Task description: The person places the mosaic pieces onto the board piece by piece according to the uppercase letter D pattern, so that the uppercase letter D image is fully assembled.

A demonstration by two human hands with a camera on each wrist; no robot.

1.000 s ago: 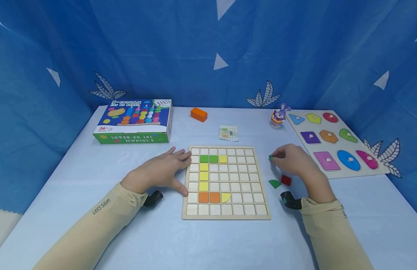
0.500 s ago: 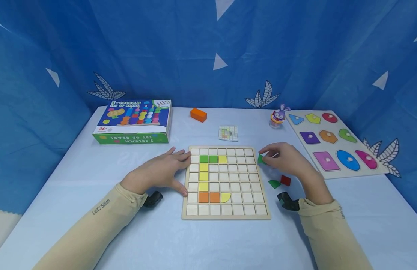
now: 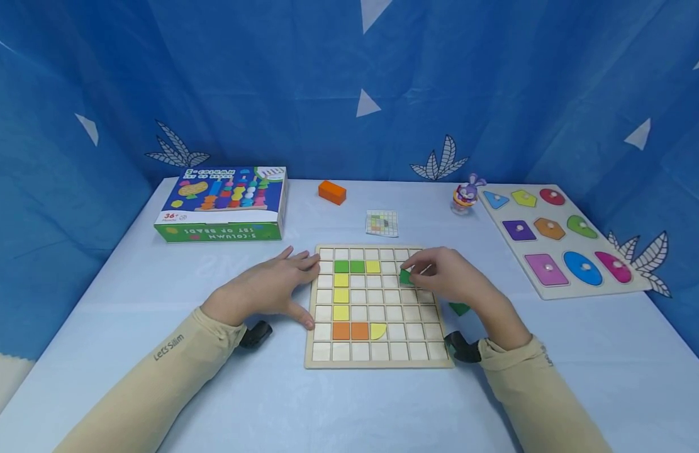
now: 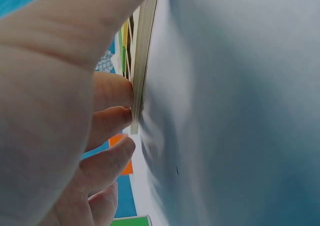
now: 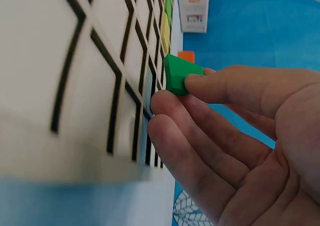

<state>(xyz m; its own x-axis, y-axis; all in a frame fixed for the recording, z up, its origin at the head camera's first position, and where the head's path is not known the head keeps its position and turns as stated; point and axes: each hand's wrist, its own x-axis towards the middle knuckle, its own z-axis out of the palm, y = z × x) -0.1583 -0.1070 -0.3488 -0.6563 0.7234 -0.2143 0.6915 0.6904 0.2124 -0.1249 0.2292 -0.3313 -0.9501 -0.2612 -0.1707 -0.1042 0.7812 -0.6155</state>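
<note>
A wooden grid board (image 3: 379,365) lies mid-table, with green tiles (image 3: 357,267), yellow tiles (image 3: 341,296), orange tiles (image 3: 341,331) and a yellow quarter-circle tile (image 3: 377,331) in its cells. My left hand (image 3: 267,283) rests at the board's left edge, fingers spread, fingertips against the rim in the left wrist view. Over the upper right cells, my right hand (image 3: 453,277) pinches a green tile (image 5: 181,74) between thumb and fingers; part of that tile is covered by the thumb. A green quarter-circle tile (image 3: 459,309) lies right of the board, partly behind the right wrist.
At the back left stands a bead-set box (image 3: 221,204). An orange block (image 3: 332,192), a small pattern card (image 3: 381,223) and a purple rabbit figure (image 3: 467,194) sit along the back. A knobbed shape puzzle (image 3: 564,242) lies at the right.
My right hand has carried the green tile leftward from beside the board to over its upper right cells. Its arm now hides the red tile. My left hand has stayed put.
</note>
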